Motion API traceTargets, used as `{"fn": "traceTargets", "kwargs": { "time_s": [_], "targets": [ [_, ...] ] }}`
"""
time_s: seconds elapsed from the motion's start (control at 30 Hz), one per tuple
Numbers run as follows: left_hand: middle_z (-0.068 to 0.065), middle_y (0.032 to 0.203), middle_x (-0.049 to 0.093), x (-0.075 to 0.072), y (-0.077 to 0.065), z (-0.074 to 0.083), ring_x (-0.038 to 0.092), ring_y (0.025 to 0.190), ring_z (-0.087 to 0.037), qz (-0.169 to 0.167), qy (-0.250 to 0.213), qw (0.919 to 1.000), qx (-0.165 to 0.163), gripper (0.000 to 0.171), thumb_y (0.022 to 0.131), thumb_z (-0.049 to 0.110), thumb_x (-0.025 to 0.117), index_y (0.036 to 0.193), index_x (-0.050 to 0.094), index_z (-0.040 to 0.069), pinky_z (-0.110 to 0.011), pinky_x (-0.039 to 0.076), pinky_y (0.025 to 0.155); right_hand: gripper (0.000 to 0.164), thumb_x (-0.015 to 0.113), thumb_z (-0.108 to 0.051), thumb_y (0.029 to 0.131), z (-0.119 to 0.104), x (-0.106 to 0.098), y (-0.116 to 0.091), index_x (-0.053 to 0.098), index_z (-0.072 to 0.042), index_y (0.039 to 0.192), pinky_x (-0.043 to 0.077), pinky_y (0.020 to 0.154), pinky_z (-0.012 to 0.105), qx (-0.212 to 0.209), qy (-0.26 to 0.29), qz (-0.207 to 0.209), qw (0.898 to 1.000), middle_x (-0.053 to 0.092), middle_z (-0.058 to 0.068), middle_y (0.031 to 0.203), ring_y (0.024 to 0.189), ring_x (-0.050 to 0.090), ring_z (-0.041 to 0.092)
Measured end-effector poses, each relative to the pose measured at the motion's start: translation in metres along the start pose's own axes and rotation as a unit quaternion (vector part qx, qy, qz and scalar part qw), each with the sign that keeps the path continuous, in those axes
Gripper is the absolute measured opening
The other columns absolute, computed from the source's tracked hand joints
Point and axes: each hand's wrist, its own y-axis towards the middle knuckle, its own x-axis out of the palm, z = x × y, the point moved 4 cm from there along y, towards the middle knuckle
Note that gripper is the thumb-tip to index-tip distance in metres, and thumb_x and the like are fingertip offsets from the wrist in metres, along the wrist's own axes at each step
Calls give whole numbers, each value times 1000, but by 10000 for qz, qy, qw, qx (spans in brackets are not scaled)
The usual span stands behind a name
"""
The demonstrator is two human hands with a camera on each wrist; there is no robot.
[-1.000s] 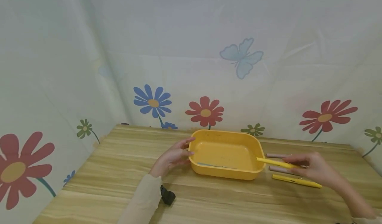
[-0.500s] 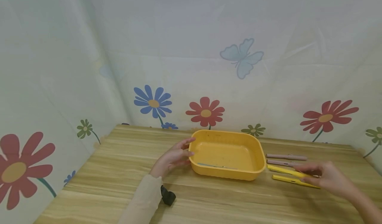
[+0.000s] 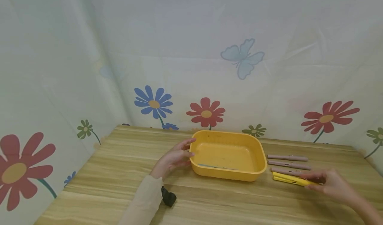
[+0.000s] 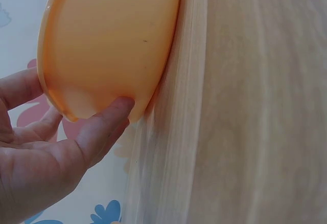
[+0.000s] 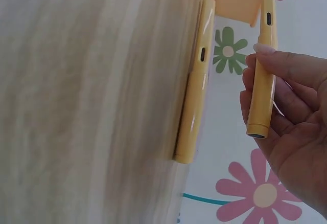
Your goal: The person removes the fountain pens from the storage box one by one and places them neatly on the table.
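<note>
At the left end of a yellow plastic bin (image 3: 230, 175), my left hand (image 3: 175, 156) holds the rim and outer wall, a fingertip pressed against the wall in the left wrist view. My right hand (image 5: 296, 106) pinches a yellow pen (image 5: 263, 91) between thumb and fingers. Just below it, a second yellow pen (image 5: 196, 101) lies on the table; from the head view the two nearly overlap. Three pinkish pens (image 3: 288, 165) lie in a row beyond them, right of the bin.
A thin blue-grey pen-like item (image 3: 218, 167) lies in the bin. The wooden table (image 3: 227, 201) meets a flower-printed curtain (image 3: 179, 68) at the back and left. A small black device (image 3: 168, 197) sits by my left sleeve.
My right hand has carried the yellow pen from over the bin's right rim to the right and nearer, down beside the other yellow pen. My left hand and the bin stay put.
</note>
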Motion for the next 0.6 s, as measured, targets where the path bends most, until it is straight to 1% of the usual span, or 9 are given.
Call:
{"fn": "traceTargets", "kwargs": {
  "time_s": [0.07, 0.23, 0.3, 0.33, 0.43, 0.6],
  "targets": [
    [-20, 145, 26, 0, 0, 0, 41, 120, -36, 1, -25, 10000, 3, 61, 85, -4, 54, 140, 35, 14, -46, 44, 91, 23, 75, -2, 68, 3, 1, -1, 71, -1, 91, 48, 56, 14, 51, -4, -51, 10000, 67, -16, 84, 75, 56, -8],
    [-19, 146, 25, 0, 0, 1, 41, 120, -36, -15, -36, 10000, 2, 61, 86, -4, 53, 140, 35, 15, -46, 43, 92, 21, 74, -5, 71, 10, 5, -5, 70, 1, 90, 50, 55, 17, 244, 101, -364, 9990, 68, -12, 82, 72, 56, -7],
    [-19, 146, 25, 0, 0, 1, 41, 120, -36, -23, -27, 10000, 3, 61, 86, -4, 53, 141, 35, 15, -46, 43, 92, 21, 74, -6, 71, 12, 7, -6, 70, 2, 90, 50, 55, 18, 256, 145, -449, 9986, 69, -10, 82, 73, 57, -7],
    [-19, 146, 24, 0, 0, 1, 41, 121, -36, -30, -36, 10000, 3, 61, 86, -4, 53, 141, 34, 14, -47, 43, 92, 22, 74, -8, 71, 12, 7, -6, 70, 1, 91, 50, 56, 18, 288, 134, -511, 9982, 68, -11, 83, 73, 57, -7],
    [-19, 146, 24, 0, 0, 0, 41, 121, -36, -31, -48, 10000, -2, 61, 86, -4, 53, 141, 34, 14, -47, 43, 92, 25, 74, -11, 71, 14, 8, -7, 70, 1, 93, 50, 57, 18, 355, 87, -643, 9973, 69, -9, 84, 75, 56, -7],
    [-20, 145, 25, 0, 0, 0, 42, 120, -36, -29, -54, 10000, -19, 60, 86, -4, 53, 141, 34, 14, -46, 43, 92, 26, 74, -13, 71, 17, 8, -7, 71, -2, 94, 50, 58, 17, 248, 51, -761, 9968, 70, -4, 86, 77, 56, -8]
  ]
}}
